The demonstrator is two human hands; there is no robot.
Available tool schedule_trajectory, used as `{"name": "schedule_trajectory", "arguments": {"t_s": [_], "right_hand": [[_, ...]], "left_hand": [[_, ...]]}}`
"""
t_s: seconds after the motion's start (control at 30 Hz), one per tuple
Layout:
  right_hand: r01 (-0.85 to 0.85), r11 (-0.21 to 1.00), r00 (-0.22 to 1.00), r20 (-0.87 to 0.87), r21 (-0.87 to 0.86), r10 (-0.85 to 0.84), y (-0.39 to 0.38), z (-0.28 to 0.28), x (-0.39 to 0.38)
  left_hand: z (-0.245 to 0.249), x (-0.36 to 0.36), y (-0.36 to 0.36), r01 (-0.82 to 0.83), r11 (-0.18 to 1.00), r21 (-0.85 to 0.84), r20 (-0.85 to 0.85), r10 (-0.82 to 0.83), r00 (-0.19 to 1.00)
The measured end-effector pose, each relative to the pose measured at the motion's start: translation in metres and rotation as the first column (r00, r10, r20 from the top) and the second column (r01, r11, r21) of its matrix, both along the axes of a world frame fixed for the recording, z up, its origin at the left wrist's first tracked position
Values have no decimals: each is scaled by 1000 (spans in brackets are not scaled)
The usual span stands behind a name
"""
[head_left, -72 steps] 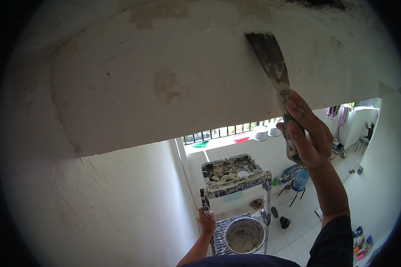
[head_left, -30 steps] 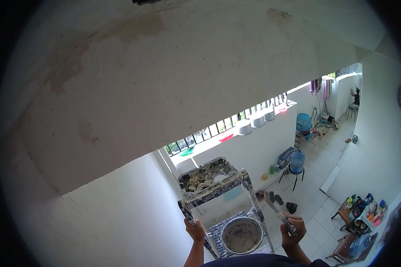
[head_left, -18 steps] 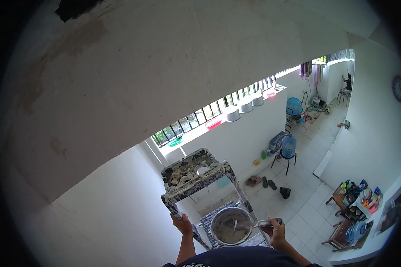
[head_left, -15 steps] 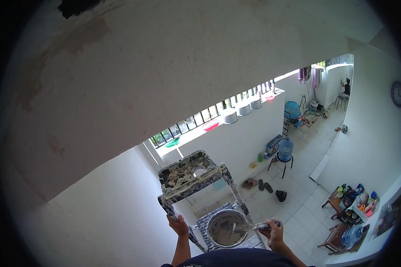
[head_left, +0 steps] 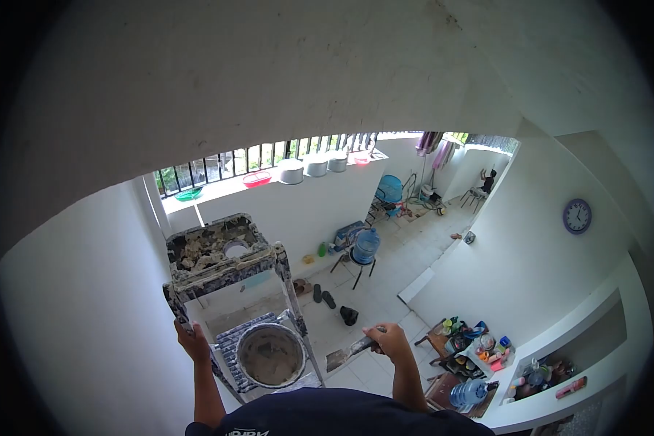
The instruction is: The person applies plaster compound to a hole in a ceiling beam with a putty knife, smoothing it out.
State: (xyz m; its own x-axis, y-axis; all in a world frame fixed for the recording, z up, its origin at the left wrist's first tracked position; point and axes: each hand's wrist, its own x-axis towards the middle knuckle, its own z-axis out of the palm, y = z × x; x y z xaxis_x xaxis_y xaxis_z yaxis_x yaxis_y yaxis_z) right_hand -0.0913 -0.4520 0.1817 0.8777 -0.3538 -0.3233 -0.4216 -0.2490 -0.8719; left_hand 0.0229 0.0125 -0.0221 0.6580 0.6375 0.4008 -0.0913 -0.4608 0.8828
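One scraper (head_left: 352, 352) in R hand (head_left: 392, 341), handle pinched btwn thumb & fingers, blade angled down-left, near bucket (head_left: 240, 356) but not touching. L hand (head_left: 192, 341) closed round side of ladder (head_left: 229, 276). Bucket, w/ grey paste (head_left: 270, 357) inside, sits on ladder step (head_left: 258, 320), below crusty top tray (head_left: 207, 224). Beyond: blue jug (head_left: 365, 245) on stool (head_left: 354, 259); slippers (head_left: 328, 299) & black bag (head_left: 349, 315) on floor (head_left: 349, 378); pots (head_left: 315, 166) along ledge (head_left: 225, 189); clock (head_left: 578, 216) on R-side wall (head_left: 538, 276).
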Motion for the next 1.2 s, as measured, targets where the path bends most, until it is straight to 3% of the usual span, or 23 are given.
{"name": "schedule_trajectory", "arguments": {"t_s": [0.03, 0.1, 0.17, 0.23, 0.3, 0.4, 0.5, 0.57, 0.63, 0.7, 0.77, 0.97, 1.1, 1.13, 1.2], "right_hand": [[-74, 996, 997, -42, -54, 71, -9, 8, 5], [-160, 970, 985, 95, 184, 145, -33, 23, 14], [-207, 919, 942, 321, 337, 95, -36, 60, 13], [-328, 816, 824, 567, 475, 1, -45, 66, 19], [-360, 801, 673, 728, 479, -133, -4, 89, 21], [-312, 878, 440, 874, 363, -206, 43, 113, 32], [-121, 974, 369, 919, 194, -137, 25, 120, 55], [-73, 989, 373, 923, 125, -89, 18, 164, 63], [185, 982, 283, 956, 31, -83, 35, 217, 76], [281, 949, 227, 971, -141, 78, 21, 253, 96], [274, 951, 126, 986, -141, 110, 3, 282, 127], [148, 986, 127, 990, -73, 54, -3, 348, 177], [261, 953, 85, 987, -151, 133, -8, 353, 198], [319, 928, 144, 978, -190, 151, -11, 353, 198], [242, 946, 237, 959, -213, 155, -5, 359, 175]], "left_hand": [[9, -2, -1, 23, 1000, -4, 38, -23, 999], [15, -4, -2, 28, 1000, -5, 37, -28, 999], [12, -3, -3, 19, 1000, 9, 42, -19, 999], [7, -1, 1, 8, 999, 44, 44, -10, 999], [9, -1, -1, 22, 1000, 11, 48, -23, 999], [6, 0, 0, 15, 1000, 16, 67, -16, 998], [16, -4, -4, 43, 999, -26, 53, -41, 998], [15, -2, 1, 55, 998, -30, 49, -54, 997], [-1, 3, 6, 42, 999, 2, 58, -42, 997], [9, -3, 3, 33, 999, 16, 27, -33, 999], [11, -1, 1, 30, 1000, 10, 7, -30, 1000], [8, 1, 1, 10, 999, 46, 33, -11, 999], [17, -6, -4, 21, 1000, 0, 61, -21, 998], [14, -5, -4, 8, 1000, 12, 75, -8, 997], [12, 0, -6, -24, 999, 29, 88, 21, 996]]}}
